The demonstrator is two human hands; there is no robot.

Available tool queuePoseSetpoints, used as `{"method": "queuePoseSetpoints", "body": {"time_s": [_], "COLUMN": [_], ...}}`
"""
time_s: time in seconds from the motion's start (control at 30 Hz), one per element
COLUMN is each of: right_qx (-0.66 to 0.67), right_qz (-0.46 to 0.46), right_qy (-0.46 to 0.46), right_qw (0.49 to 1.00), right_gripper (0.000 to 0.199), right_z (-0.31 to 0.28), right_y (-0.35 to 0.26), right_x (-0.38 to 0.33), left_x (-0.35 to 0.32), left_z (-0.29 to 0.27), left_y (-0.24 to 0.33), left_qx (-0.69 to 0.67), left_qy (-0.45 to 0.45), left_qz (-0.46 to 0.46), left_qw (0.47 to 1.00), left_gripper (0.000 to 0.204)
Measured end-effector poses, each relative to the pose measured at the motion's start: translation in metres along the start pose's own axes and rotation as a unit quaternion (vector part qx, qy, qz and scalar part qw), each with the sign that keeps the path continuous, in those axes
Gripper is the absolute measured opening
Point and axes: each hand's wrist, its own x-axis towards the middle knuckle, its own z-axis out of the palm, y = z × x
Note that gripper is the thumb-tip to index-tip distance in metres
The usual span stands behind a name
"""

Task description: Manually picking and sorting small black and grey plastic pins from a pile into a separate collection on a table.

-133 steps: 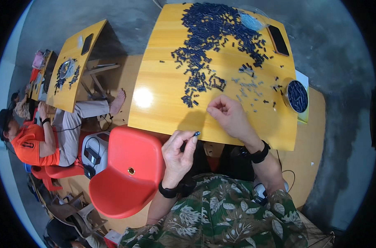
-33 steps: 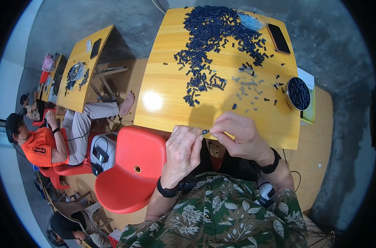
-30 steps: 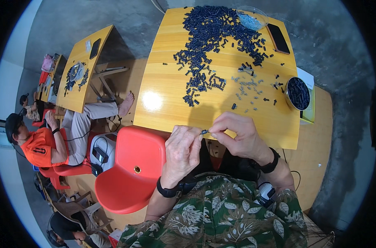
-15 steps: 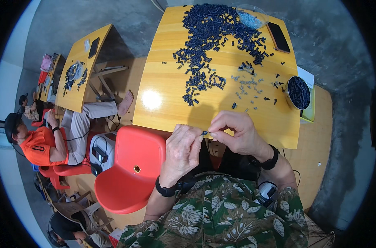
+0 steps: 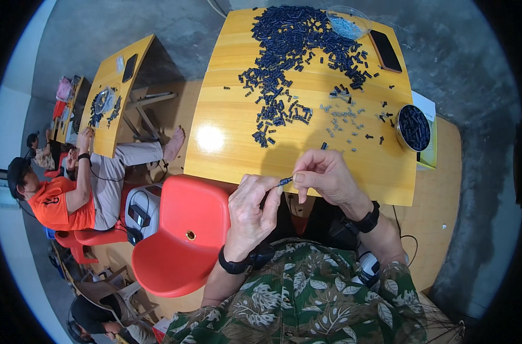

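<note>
Small dark piece pinched between both hands

Small dark piece [image 5: 285, 181] is clamped between the fingertips of the left hand [image 5: 250, 207] and right hand [image 5: 325, 178], just off the bench's [image 5: 226, 109] near edge, its long axis running hand to hand.

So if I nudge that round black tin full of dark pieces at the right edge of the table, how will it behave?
The round tin looks low and wide, so it would probably slide rather than tip. It seems filled with small dark pieces, so likely heavy for its size. It sits near the yellow table's right edge, so a push rightward might send it off.
</note>
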Motion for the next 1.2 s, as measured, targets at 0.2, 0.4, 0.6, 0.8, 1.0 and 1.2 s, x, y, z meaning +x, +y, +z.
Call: {"method": "queuePoseSetpoints", "body": {"time_s": [0.2, 0.4, 0.6, 0.8, 1.0, 1.2], "right_qx": [0.008, 0.013, 0.095, 0.189, 0.185, 0.197], "right_qz": [0.009, 0.020, 0.056, 0.101, 0.121, 0.132], "right_qy": [-0.018, -0.026, -0.032, -0.068, -0.019, -0.054], "right_qw": [1.000, 0.999, 0.993, 0.974, 0.975, 0.970], "right_gripper": [0.013, 0.013, 0.013, 0.024, 0.039, 0.042], "right_z": [0.002, 0.005, 0.003, 0.002, 0.013, 0.005], "right_y": [-0.001, -0.002, 0.011, 0.016, 0.020, 0.030], "right_x": [0.000, 0.000, 0.002, 0.009, 0.006, 0.005], "left_x": [-0.001, -0.004, -0.009, -0.011, -0.012, -0.012], "left_z": [0.001, 0.006, 0.012, 0.013, 0.012, 0.014], "left_y": [-0.001, -0.003, -0.009, -0.011, -0.009, -0.002], "left_qx": [0.042, 0.048, 0.035, 0.045, 0.084, 0.088], "left_qy": [0.020, 0.044, 0.052, 0.076, 0.082, 0.075], "left_qz": [0.039, 0.075, 0.062, 0.024, 0.034, 0.035], "left_qw": [0.998, 0.995, 0.996, 0.996, 0.992, 0.993], "left_gripper": [0.009, 0.011, 0.014, 0.014, 0.018, 0.020]}}
